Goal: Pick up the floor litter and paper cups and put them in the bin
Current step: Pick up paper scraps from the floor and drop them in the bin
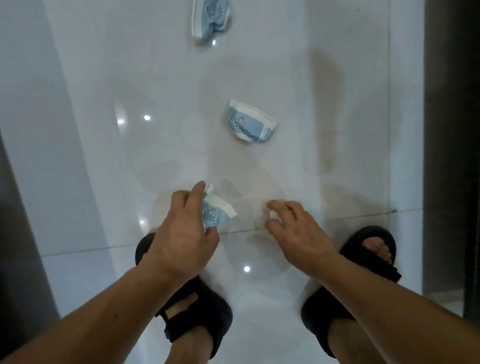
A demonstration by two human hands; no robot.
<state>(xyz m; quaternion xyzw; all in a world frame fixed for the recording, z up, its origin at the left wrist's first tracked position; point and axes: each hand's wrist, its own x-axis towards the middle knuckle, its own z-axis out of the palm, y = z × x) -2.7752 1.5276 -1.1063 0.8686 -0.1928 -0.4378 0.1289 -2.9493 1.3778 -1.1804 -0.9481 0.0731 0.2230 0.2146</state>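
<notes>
dim cool light, pinpoint glare on the glossy floor (91, 162), soft overall blur, edges bowed.

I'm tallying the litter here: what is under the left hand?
A crushed blue-and-white paper cup, pinched between finger and thumb of the left hand. Its left part is hidden by the hand, as is the toe of the black sandal.

Far cup (211, 12) and middle cup (250, 122) lay on the floor (90, 134) ahead, one behind the other. Near cup (216, 211) sat pinched in the left hand (180, 236), with the right hand (295, 229) to its right. Sandals (196, 311) stood beneath both hands.
</notes>
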